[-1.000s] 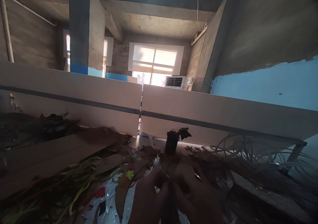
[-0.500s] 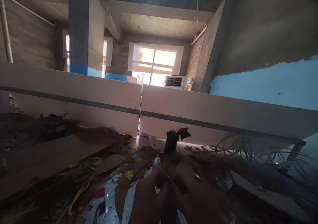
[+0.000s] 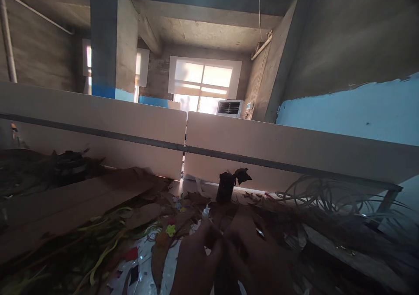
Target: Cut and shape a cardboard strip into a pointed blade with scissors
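Note:
My left hand (image 3: pixel 198 253) and my right hand (image 3: pixel 247 251) meet low in the middle of the head view, fingertips bent together and touching or nearly so. Both are in deep shadow. Whatever is pinched between them is too dark to make out. Just beyond my left hand stands a small white bottle with a pointed nozzle (image 3: pixel 206 212); its lower part is hidden. Left of that hand lies a yellow flower-shaped piece (image 3: pixel 170 230). Behind my right hand is a dark cylindrical container (image 3: pixel 225 186) with its lid flipped to the side.
Brown leaf-like pieces (image 3: pixel 159 260) and scraps litter the table. Yellow-green strips (image 3: pixel 106 258) and a long brown cardboard piece (image 3: pixel 108 194) lie left, near a dark round object (image 3: pixel 70 166). Looped pale wires (image 3: pixel 314 199) spread at right. A white partition (image 3: pixel 255 133) stands behind.
Almost nothing differs. My two hands stay together in the same place, with at most a slight shift of the fingers.

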The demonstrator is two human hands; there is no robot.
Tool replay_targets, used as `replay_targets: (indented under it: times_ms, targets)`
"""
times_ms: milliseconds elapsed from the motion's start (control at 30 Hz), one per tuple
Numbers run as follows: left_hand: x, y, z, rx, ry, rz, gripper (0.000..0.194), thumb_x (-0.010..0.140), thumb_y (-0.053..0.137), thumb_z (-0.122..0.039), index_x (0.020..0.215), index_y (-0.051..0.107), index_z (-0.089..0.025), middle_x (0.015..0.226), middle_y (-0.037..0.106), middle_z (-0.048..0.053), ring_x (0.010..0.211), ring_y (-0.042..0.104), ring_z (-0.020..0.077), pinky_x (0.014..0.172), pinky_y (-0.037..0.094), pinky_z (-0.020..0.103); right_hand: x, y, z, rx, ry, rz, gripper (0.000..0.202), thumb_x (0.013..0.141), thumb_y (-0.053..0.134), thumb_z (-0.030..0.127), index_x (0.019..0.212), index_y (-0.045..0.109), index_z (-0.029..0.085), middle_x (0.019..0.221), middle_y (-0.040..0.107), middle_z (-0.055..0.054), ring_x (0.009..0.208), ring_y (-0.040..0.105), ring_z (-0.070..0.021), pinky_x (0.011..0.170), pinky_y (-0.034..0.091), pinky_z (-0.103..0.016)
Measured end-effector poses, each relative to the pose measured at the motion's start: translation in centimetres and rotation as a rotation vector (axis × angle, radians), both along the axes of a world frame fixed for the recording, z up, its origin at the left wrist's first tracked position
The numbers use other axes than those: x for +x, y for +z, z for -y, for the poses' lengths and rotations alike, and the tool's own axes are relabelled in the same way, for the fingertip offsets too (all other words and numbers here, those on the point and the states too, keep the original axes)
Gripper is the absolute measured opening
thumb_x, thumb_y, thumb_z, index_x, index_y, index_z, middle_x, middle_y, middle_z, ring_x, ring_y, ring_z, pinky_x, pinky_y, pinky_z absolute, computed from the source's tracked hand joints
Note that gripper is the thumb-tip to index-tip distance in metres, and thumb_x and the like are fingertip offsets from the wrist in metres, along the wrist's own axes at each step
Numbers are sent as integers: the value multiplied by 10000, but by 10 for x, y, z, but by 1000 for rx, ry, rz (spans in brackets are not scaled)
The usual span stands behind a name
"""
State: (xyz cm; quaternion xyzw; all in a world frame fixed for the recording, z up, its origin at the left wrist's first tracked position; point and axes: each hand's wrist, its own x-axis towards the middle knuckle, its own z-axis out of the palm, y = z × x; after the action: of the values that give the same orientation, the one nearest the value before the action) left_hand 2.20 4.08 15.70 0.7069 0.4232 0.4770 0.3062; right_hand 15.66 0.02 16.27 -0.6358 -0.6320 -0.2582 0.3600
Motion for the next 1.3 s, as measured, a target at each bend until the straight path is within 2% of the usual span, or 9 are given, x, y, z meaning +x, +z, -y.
replay_targets:
  times_ms: [167, 367, 600, 800, 933, 1000, 1133, 1233, 1300]
  targets:
    - [-1, 0, -1, -24, -39, 24, 214, 753, 556, -77, 671, 656, -247, 656, 733, -57, 632, 672, 144, 591, 470, 175, 3, -4, -2, 10, 15, -31, 142, 801, 543, 407, 739, 601, 292, 761, 676, -26, 757, 660, -241, 574, 473, -297]
    - [-1, 3, -1, -75, -79, 74, 145, 769, 601, -112, 717, 668, -230, 682, 730, -46, 667, 675, 147, 600, 473, 179, 14, -6, -3, -39, 16, 55, 121, 787, 584, 385, 852, 657, 313, 842, 700, -30, 813, 674, -249, 608, 503, -284]
    - [-2, 7, -3, -172, -97, 52, 169, 770, 582, -89, 703, 699, -192, 697, 729, -23, 705, 672, 160, 641, 475, 204, 16, -9, -4, -28, -19, 132, 119, 767, 616, 413, 795, 666, 310, 935, 708, -36, 842, 677, -246, 603, 493, -271]
    - [-2, 8, -5, -251, -100, 81, 172, 748, 587, -67, 711, 724, -164, 705, 733, -7, 728, 678, 176, 647, 480, 215, 1, 0, 1, -49, -51, 70, 123, 774, 588, 364, 684, 604, 281, 790, 666, -25, 733, 645, -223, 583, 457, -280]
    - [0, 9, -5, -253, -88, 100, 170, 741, 589, -66, 702, 726, -159, 711, 737, -4, 738, 679, 182, 655, 479, 219, -3, 2, 3, -43, -47, 59, 132, 779, 584, 346, 664, 591, 281, 760, 666, -20, 689, 638, -213, 570, 451, -279]
    - [0, 11, -5, -249, -71, 96, 184, 732, 588, -54, 678, 724, -164, 697, 731, -8, 732, 678, 181, 650, 477, 214, 1, 0, 1, -52, -52, 73, 96, 773, 594, 344, 699, 612, 284, 776, 681, -26, 731, 657, -230, 586, 471, -283]
    - [-1, 12, -4, -231, -28, 70, 198, 731, 587, -55, 655, 726, -173, 658, 714, -12, 694, 670, 174, 622, 472, 205, 12, -6, -4, -47, -44, 147, 132, 744, 629, 389, 803, 663, 275, 952, 714, -75, 868, 678, -281, 617, 511, -300]
    - [-2, 8, -6, -209, -34, 88, 174, 741, 598, -82, 663, 722, -177, 666, 718, -13, 694, 670, 177, 626, 467, 210, 12, -10, -4, -60, -26, 82, 129, 771, 614, 389, 747, 665, 274, 932, 723, -63, 813, 686, -251, 567, 494, -265]
    - [-1, 5, -8, -205, -53, 107, 165, 741, 600, -91, 663, 716, -178, 668, 720, -14, 696, 671, 179, 629, 468, 213, 9, -11, -3, -52, -19, 9, 163, 793, 590, 391, 706, 661, 272, 903, 726, -56, 827, 687, -252, 586, 498, -269]
